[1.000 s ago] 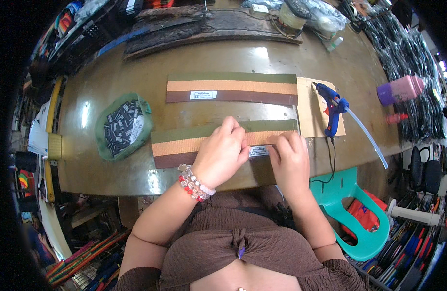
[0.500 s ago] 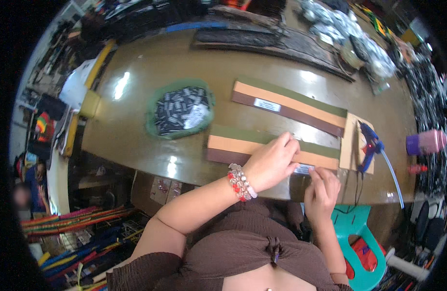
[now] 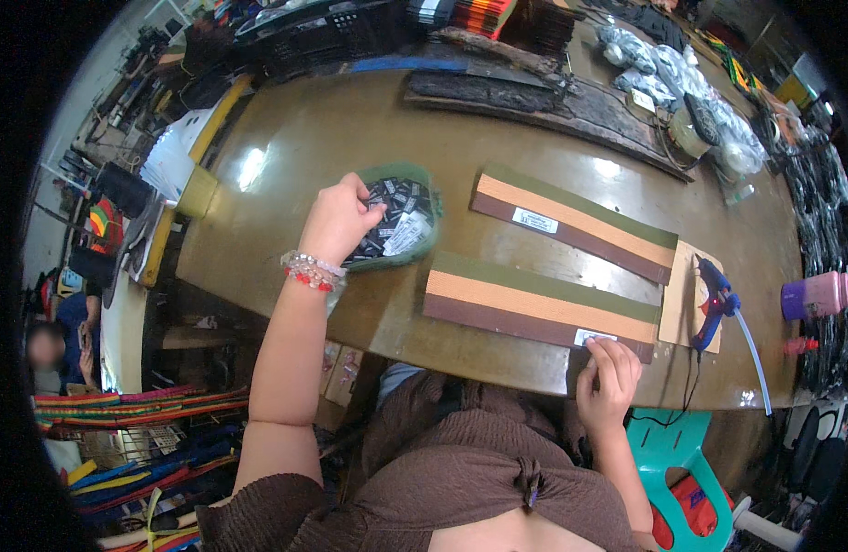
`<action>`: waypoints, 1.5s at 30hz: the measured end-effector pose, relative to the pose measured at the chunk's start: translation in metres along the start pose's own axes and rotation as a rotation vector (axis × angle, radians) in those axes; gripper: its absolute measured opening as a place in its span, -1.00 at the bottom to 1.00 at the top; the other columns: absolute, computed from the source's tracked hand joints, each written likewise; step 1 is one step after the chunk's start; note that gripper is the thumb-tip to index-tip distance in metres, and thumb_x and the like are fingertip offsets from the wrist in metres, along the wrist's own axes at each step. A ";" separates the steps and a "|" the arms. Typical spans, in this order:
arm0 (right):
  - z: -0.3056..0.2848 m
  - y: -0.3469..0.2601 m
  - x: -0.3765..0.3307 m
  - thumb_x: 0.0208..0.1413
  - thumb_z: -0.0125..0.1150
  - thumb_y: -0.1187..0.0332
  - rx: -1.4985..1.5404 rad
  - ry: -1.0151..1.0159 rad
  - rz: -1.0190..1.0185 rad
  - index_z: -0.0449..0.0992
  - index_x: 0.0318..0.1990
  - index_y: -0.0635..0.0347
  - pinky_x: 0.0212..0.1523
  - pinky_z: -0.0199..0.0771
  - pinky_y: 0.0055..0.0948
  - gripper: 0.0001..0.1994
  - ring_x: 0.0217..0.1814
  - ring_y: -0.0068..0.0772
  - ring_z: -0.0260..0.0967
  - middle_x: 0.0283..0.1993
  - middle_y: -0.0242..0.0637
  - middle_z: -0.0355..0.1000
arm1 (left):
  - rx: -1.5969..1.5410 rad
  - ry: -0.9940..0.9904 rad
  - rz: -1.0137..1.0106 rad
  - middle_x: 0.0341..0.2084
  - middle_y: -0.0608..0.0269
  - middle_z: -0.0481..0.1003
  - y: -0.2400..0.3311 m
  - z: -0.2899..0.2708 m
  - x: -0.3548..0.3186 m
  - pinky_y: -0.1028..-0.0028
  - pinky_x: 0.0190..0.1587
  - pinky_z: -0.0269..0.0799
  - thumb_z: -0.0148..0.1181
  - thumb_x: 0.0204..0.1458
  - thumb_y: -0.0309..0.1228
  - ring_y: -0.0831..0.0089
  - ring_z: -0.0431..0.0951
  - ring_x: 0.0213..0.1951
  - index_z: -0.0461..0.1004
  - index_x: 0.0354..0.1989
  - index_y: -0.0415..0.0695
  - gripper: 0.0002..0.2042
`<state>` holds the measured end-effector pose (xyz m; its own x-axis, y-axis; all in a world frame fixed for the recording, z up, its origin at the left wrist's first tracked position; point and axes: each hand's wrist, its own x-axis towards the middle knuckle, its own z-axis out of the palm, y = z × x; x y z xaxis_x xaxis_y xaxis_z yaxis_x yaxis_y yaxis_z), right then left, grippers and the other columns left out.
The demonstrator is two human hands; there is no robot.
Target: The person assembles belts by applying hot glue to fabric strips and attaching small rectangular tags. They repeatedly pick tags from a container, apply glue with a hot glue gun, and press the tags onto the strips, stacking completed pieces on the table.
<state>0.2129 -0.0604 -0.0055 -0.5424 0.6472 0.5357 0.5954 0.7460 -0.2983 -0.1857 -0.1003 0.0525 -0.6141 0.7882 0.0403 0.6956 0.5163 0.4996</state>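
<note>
Left hand (image 3: pixel 339 221), narrow, has moved to the black labels (image 3: pixel 401 195); only right hand (image 3: pixel 610 379), half-curled, stays at the nearer striped strip (image 3: pixel 534 302); both grips unclear.

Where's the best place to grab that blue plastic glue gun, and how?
Likely by its handle, coming from the near side with your right hand, left of the thin, pale glue stick: the blue plastic glue gun lies on its side, handle toward you, nozzle pointing away.

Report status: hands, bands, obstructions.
Left hand at green container of black tags. Right hand at white label on near striped band. Glue gun clear of both hands.
</note>
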 end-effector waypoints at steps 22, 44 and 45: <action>-0.054 0.139 0.042 -0.02 0.33 0.22 0.021 0.096 0.762 0.40 -0.12 0.29 -0.07 0.38 -0.22 -0.61 -0.09 0.02 0.43 -0.15 0.01 0.46 | -0.130 0.061 0.343 -0.38 0.17 0.50 -0.017 -0.013 -0.015 0.52 -0.29 0.40 -0.01 -0.03 -0.68 0.48 0.49 -0.39 0.47 -0.28 -0.27 -0.83; -0.079 0.129 0.057 0.04 0.24 0.13 -0.448 -0.113 0.631 0.44 -0.24 0.15 -0.34 0.43 -0.09 -0.71 -0.29 0.07 0.46 -0.38 -0.02 0.49 | -0.850 -0.004 0.216 -0.28 0.26 0.49 0.051 0.008 -0.064 0.61 -0.20 0.47 0.12 0.07 -0.63 0.59 0.49 -0.25 0.49 -0.17 -0.33 -0.84; -0.084 0.131 0.056 0.05 0.23 0.12 -0.349 -0.049 0.623 0.46 -0.20 0.17 -0.31 0.43 -0.10 -0.68 -0.27 0.09 0.46 -0.37 0.02 0.49 | -0.873 -0.019 0.214 -0.28 0.27 0.49 0.054 0.011 -0.064 0.61 -0.20 0.48 0.12 0.07 -0.63 0.59 0.49 -0.25 0.49 -0.18 -0.32 -0.85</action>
<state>0.3104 0.0608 0.0520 -0.0611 0.9490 0.3094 0.9535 0.1472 -0.2630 -0.1045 -0.1194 0.0678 -0.4923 0.8477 0.1977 0.2584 -0.0746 0.9632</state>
